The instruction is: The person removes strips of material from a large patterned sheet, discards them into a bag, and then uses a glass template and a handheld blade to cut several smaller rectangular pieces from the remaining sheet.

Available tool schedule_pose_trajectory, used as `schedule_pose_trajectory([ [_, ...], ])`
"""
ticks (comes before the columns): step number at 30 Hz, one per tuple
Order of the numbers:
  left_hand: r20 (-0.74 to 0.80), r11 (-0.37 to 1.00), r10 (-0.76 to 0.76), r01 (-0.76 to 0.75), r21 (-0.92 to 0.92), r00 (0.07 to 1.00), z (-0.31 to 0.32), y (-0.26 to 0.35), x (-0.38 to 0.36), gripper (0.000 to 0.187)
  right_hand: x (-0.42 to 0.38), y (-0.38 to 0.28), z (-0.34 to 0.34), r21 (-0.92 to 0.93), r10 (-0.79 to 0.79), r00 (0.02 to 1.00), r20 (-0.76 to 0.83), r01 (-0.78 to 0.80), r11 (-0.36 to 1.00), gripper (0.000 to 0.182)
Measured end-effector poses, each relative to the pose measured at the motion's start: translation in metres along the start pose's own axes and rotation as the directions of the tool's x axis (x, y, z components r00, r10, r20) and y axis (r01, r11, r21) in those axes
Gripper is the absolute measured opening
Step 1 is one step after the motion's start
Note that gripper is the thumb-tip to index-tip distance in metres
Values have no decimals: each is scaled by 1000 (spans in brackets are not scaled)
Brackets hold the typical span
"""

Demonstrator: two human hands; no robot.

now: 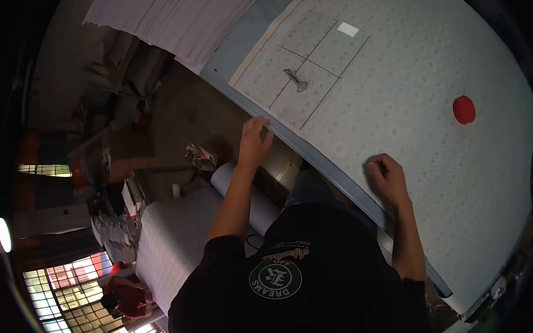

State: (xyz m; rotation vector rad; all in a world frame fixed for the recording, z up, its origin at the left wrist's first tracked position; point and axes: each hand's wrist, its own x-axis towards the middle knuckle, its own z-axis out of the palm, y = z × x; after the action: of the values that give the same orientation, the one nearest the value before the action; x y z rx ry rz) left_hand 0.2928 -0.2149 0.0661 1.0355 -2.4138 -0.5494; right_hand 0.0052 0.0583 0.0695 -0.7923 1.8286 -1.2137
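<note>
My left hand is at the table's near edge, its fingers bent over the rim beside the patterned cloth; whether they hold anything cannot be made out. Over the cloth, near its front edge, my right hand has its fingers curled inward, and what they hold, if anything, is hidden. Dark ruled lines cross the cloth at the upper middle. A small metal tool lies on these lines, with a white paper piece farther back. To the right sits a round red object.
A tall stack of pale sheets stands at the upper left. Behind the left arm are a pale roll and another covered table. A person in a red top is by the windows at the lower left.
</note>
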Motion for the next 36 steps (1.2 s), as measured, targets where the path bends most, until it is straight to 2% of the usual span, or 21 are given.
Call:
schedule_pose_trajectory([
  [1, 7, 1000, 7, -7, -19, 1000, -2, -24, 14, 30, 18, -7, 22, -11, 8, 1000, -16, -9, 1000, 12],
  [3, 11, 998, 60, -60, -17, 998, 0, -72, 51, 41, 62, -19, 60, -82, -107, 994, -22, 105, 991, 14],
  [5, 113, 998, 63, -60, -25, 992, -9, -98, 88, 49, 103, -37, 101, -133, -80, 990, -112, 65, 989, 21],
  [7, 175, 997, 79, -77, -17, 981, -14, -119, 110, 57, 138, -64, 139, -166, -141, 974, -177, 112, 980, 34],
  [8, 227, 994, 109, -105, -30, 968, -18, -128, 124, 63, 156, -74, 156, -173, -136, 969, -204, 101, 980, 34],
  [10, 291, 988, 153, -142, -59, 944, -21, -140, 143, 68, 181, -80, 185, -484, -254, 926, -280, 93, 870, 43],
  [11, 352, 986, 167, -153, -65, 921, -22, -144, 150, 71, 187, -84, 194, -487, -242, 923, -297, 71, 870, 43],
  [13, 412, 980, 201, -183, -83, 889, -20, -150, 165, 73, 201, -89, 203, -529, -113, 937, -330, -85, 845, 50],
  [17, 512, 974, 209, -222, -37, 833, -23, -154, 167, 76, 211, -75, 206, -561, -65, 951, -302, -122, 819, 49],
  [20, 535, 976, 191, -219, -12, 823, -26, -151, 169, 76, 210, -72, 203, -545, -143, 934, -326, -62, 836, 46],
  [22, 574, 972, 184, -235, 15, 798, -28, -150, 176, 76, 206, -69, 198, -353, -5, 929, -370, -135, 926, 38],
  [23, 576, 964, 213, -266, 7, 789, -29, -149, 179, 76, 200, -67, 198, -341, 8, 928, -374, -146, 929, 38],
  [25, 594, 950, 258, -312, -12, 762, -33, -152, 181, 77, 185, -62, 193, 36, 55, 884, -465, -44, 998, 32],
  [26, 610, 933, 285, -359, -1, 739, -31, -155, 187, 76, 182, -50, 192, -62, -109, 843, -526, 90, 994, 19],
  [27, 628, 913, 312, -407, 9, 713, -31, -158, 192, 76, 171, -39, 186, -62, -109, 832, -544, 90, 994, 19],
  [29, 626, 901, 354, -433, -28, 694, -27, -167, 197, 76, 145, -51, 181, 401, 111, 805, -583, 166, 901, 15],
  [31, 635, 882, 403, -466, -77, 659, -22, -178, 205, 75, 128, -55, 178, 378, 95, 700, -708, 263, 888, 20],
  [32, 610, 877, 436, -464, -124, 662, -20, -184, 205, 75, 118, -61, 179, 330, 113, 638, -762, 232, 915, 27],
  [33, 577, 872, 466, -458, -171, 671, -17, -191, 207, 75, 111, -58, 183, 327, 123, 618, -777, 228, 917, 27],
  [35, 553, 846, 520, -482, -228, 651, -16, -205, 213, 75, 95, -47, 194, 310, 177, 453, -874, 240, 920, 20],
  [36, 526, 831, 549, -489, -265, 650, -11, -210, 216, 75, 89, -37, 201, 300, 180, 430, -885, 231, 925, 20],
])
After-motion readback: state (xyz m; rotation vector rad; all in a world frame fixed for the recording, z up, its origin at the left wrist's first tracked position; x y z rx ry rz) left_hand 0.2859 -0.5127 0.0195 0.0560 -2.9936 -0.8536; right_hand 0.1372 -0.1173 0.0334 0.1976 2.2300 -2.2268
